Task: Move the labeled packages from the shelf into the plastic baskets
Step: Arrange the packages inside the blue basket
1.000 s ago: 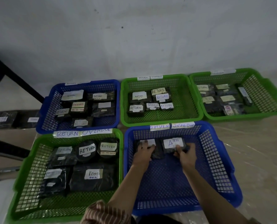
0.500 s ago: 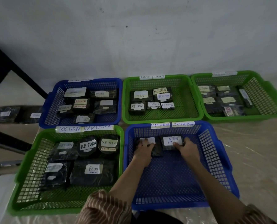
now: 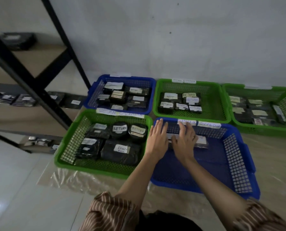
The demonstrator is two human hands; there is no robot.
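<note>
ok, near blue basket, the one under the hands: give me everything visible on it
The near blue basket is a rectangular blue plastic crate with lattice walls and a perforated floor, sitting level on a clear plastic sheet over the floor. White tape labels sit on its far rim; the writing is blurred. It is mostly bare inside: dark packages with white labels lie at the far end. The left hand and right hand hover over it, fingers straight. Its left side is against the near green basket.

Two blue plastic mesh baskets (image 3: 238, 157), three green plastic mesh baskets (image 3: 69, 144), black wrapped packages with white handwritten labels (image 3: 120, 151), black metal shelf frame (image 3: 30, 84), brown sleeves with thin white stripes (image 3: 112, 212), pale grey wall (image 3: 188, 39)
</note>
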